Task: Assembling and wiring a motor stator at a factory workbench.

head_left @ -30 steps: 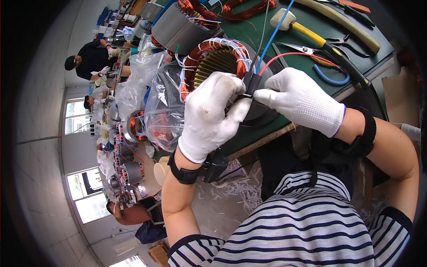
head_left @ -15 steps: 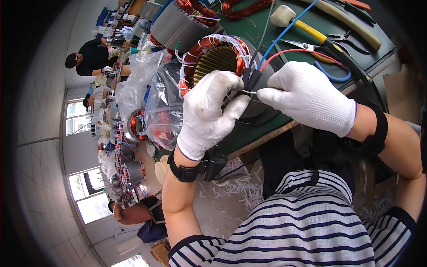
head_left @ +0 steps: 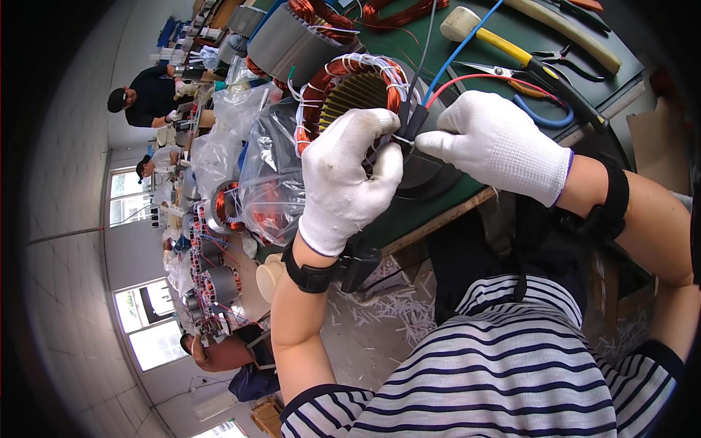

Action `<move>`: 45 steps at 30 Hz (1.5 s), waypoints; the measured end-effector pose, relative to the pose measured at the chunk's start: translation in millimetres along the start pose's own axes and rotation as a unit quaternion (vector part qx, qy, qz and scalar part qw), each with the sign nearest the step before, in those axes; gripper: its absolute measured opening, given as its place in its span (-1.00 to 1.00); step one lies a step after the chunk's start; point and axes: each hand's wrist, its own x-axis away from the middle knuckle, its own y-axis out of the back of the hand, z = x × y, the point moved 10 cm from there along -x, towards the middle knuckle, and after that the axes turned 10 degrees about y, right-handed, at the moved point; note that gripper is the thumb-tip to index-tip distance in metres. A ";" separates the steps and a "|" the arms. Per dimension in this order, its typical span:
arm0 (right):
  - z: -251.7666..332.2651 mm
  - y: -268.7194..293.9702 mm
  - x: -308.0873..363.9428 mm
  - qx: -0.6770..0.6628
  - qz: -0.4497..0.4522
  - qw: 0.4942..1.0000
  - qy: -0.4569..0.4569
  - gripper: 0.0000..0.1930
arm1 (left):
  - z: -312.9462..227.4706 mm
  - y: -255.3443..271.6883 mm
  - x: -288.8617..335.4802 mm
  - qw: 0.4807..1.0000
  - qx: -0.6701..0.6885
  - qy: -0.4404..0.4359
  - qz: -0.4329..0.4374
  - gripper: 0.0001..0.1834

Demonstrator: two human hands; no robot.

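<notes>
A motor stator [head_left: 315,95] with copper windings laced in white cord lies on the green bench in front of me. From its near side come red [head_left: 488,82], blue [head_left: 454,55] and dark grey [head_left: 428,44] lead wires, in black sleeves [head_left: 416,121] at their base. My gloved left hand [head_left: 349,164] is closed at the sleeves, index finger and thumb on either side of them. A white lacing cord [head_left: 402,140] crosses the sleeves between my hands. My gloved right hand [head_left: 496,146] is closed, its fingertips pinched at the cord's end, which they partly hide.
A mallet [head_left: 504,47], scissors [head_left: 504,71], pliers [head_left: 566,60] and a wooden strip [head_left: 573,33] lie at the right. Another stator core [head_left: 292,47] stands behind. Plastic bags [head_left: 274,175] sit at the left. Co-workers [head_left: 150,95] work further left.
My right fingertips have moved slightly left and up, closer to the sleeves, and the stretch of cord between the hands is shorter. My left hand has shifted a little, still at the sleeves.
</notes>
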 end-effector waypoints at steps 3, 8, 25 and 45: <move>2.5 3.1 1.1 0.007 0.002 1.000 -0.003 -0.67 | -2.7 -0.2 -0.8 1.000 -0.015 -0.007 -0.019 -0.75; 11.0 5.4 1.5 0.042 -0.021 0.998 0.048 -0.67 | -7.3 3.5 3.1 0.997 -0.042 -0.021 -0.069 -0.70; 4.6 10.7 -0.5 0.030 -0.025 0.999 0.017 -0.69 | -6.1 -0.5 1.0 0.997 -0.054 0.019 -0.043 -0.64; 4.2 6.5 -2.9 0.055 -0.023 0.998 0.012 -0.65 | -4.4 2.6 6.4 0.997 -0.048 -0.025 -0.058 -0.62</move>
